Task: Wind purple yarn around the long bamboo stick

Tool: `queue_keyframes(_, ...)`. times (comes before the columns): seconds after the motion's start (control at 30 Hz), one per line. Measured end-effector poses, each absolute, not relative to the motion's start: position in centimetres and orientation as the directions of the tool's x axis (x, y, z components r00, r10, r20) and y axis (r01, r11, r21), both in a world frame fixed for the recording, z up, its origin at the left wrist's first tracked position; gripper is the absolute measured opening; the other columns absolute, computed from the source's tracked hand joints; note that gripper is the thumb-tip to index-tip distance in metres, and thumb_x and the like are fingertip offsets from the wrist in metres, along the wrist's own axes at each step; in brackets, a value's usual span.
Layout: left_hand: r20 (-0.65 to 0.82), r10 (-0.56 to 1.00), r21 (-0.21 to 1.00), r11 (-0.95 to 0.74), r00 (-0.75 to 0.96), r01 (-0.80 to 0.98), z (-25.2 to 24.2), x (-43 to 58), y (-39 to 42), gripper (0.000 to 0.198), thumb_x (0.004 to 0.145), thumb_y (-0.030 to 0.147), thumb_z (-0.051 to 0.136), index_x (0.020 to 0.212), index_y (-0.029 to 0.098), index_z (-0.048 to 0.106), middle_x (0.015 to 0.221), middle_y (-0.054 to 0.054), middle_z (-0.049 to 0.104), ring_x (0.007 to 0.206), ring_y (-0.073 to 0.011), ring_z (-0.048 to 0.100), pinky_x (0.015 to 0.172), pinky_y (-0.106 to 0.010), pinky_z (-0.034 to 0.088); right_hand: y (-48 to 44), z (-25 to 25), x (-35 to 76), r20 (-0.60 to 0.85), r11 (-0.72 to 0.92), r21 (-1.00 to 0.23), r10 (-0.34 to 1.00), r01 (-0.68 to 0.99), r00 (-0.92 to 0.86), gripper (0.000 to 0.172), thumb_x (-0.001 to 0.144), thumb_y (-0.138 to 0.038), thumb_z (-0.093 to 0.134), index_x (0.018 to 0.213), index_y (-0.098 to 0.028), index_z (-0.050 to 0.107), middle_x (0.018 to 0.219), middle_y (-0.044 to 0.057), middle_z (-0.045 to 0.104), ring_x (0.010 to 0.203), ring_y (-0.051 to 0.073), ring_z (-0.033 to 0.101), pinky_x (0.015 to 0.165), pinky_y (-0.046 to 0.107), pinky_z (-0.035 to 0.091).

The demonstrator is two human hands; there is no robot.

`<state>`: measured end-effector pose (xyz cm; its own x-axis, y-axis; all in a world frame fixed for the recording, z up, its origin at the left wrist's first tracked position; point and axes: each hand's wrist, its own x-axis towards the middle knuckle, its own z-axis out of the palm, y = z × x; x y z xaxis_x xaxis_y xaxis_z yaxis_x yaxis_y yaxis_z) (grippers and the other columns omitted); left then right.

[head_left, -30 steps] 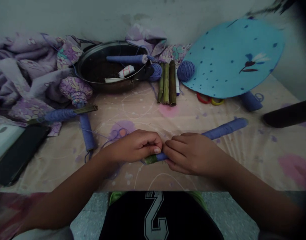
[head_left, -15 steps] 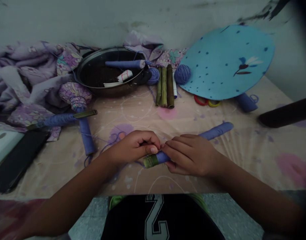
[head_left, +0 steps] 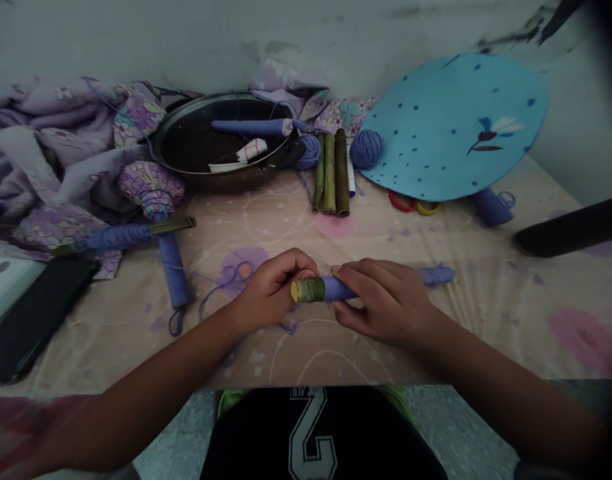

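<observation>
A bamboo stick (head_left: pixel 311 290) wrapped in purple-blue yarn lies across in front of me, its bare green end to the left. My right hand (head_left: pixel 386 297) is closed around the wrapped middle. Close to the bare end, my left hand (head_left: pixel 273 287) is closed in a pinch on the yarn, its fingertips partly hidden behind the stick. Loose yarn (head_left: pixel 219 287) trails over the tablecloth to the left of that hand.
Behind stand a dark pan (head_left: pixel 216 175), bamboo pieces (head_left: pixel 329 177), a yarn ball (head_left: pixel 367 149) and a blue oval board (head_left: pixel 436 127). Wrapped sticks (head_left: pixel 173 273) and a black phone (head_left: pixel 41 320) lie left. A dark tube (head_left: pixel 571 227) juts in from the right.
The stick's bare end has risen and turned to show its cut face, while its far end has dropped, so it lies more level. Both hands have shifted slightly with it.
</observation>
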<state>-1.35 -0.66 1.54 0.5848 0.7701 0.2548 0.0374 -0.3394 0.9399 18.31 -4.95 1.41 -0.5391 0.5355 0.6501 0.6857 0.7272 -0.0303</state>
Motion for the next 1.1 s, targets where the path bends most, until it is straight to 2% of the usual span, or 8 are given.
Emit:
queue_keyframes(0.17,0.314,0.781,0.919,-0.394,0.539,0.035,1.4,-1.0,-1.0,0.009,0.084,0.023,0.049,0.079,0.016,0.048,0.067,0.004,0.046,0.055,-0.0051,0.04,0.049,-0.016,0.035,-4.9,1.8,18.1,0.65,0.699,-0.04,0.561,0.714,-0.512,0.029,0.081,-0.023,0.055,0.106,-0.01,0.05,0.09,0.011,0.066,0.077,0.018,0.061,0.066,0.031,0.051)
queue_keyframes(0.3,0.314,0.806,0.888,-0.437,0.502,0.146,0.4,-1.0,-1.1,0.011,0.086,0.025,0.047,0.079,0.017,0.046,0.065,0.004,0.044,0.057,-0.0072,0.042,0.053,-0.019,0.037,-5.0,2.3,17.6,0.607,0.608,-0.078,0.658,0.79,-0.446,0.026,0.084,-0.026,0.052,0.104,-0.009,0.052,0.085,0.01,0.067,0.073,0.018,0.062,0.062,0.029,0.049)
queue_keyframes(0.43,0.305,0.803,0.838,-0.482,0.511,0.256,-0.6,-0.9,-0.8,0.011,0.088,0.026,0.044,0.084,0.016,0.049,0.071,0.001,0.052,0.063,-0.0096,0.048,0.059,-0.023,0.04,-5.1,2.3,17.3,0.483,0.457,-0.14,0.806,0.879,-0.342,0.027,0.088,-0.033,0.046,0.101,-0.011,0.056,0.087,0.01,0.067,0.07,0.021,0.063,0.057,0.031,0.046)
queue_keyframes(0.57,0.271,0.749,0.748,-0.56,0.605,0.358,-0.6,-1.0,-0.4,0.012,0.086,0.023,0.045,0.079,0.016,0.051,0.063,0.003,0.053,0.055,-0.0078,0.046,0.054,-0.021,0.036,-5.0,2.3,17.4,0.314,0.325,-0.184,0.914,0.928,-0.258,0.029,0.09,-0.033,0.041,0.098,-0.012,0.058,0.087,0.01,0.067,0.067,0.023,0.063,0.053,0.031,0.042)
queue_keyframes(0.7,0.257,0.701,0.607,-0.653,0.665,0.453,-0.1,-1.3,-0.3,0.012,0.086,0.021,0.044,0.079,0.015,0.053,0.063,0.002,0.056,0.052,-0.0076,0.046,0.051,-0.02,0.036,-4.9,2.3,17.5,0.162,0.272,-0.195,0.957,0.942,-0.243,0.03,0.09,-0.035,0.039,0.098,-0.014,0.059,0.09,0.01,0.067,0.069,0.023,0.063,0.054,0.03,0.039)
queue_keyframes(0.83,0.264,0.639,0.363,-0.76,0.723,0.539,0.6,-1.7,-0.3,0.019,0.087,0.023,0.04,0.084,0.015,0.056,0.069,-0.001,0.063,0.057,-0.0101,0.053,0.056,-0.023,0.04,-4.8,2.4,17.4,0.069,0.246,-0.203,0.969,0.948,-0.237,0.032,0.091,-0.036,0.037,0.099,-0.014,0.058,0.09,0.009,0.067,0.07,0.022,0.063,0.056,0.03,0.037)
queue_keyframes(0.97,0.309,0.543,0.133,-0.837,0.781,0.53,1.0,-1.8,-0.1,0.027,0.088,0.023,0.036,0.083,0.013,0.06,0.072,-0.005,0.067,0.062,-0.0148,0.059,0.056,-0.027,0.042,-4.7,2.8,17.4,-0.026,0.244,-0.198,0.967,0.949,-0.254,0.032,0.092,-0.036,0.035,0.096,-0.015,0.058,0.086,0.009,0.067,0.069,0.021,0.062,0.055,0.029,0.034)
queue_keyframes(1.1,0.374,0.436,-0.029,-0.877,0.819,0.48,0.7,-2.2,0.3,0.021,0.086,0.019,0.041,0.082,0.013,0.06,0.07,-0.005,0.066,0.059,-0.0162,0.059,0.054,-0.028,0.039,-4.5,3.0,17.6,-0.068,0.248,-0.196,0.962,0.949,-0.266,0.032,0.092,-0.037,0.035,0.092,-0.015,0.058,0.082,0.009,0.068,0.067,0.02,0.061,0.054,0.029,0.031)
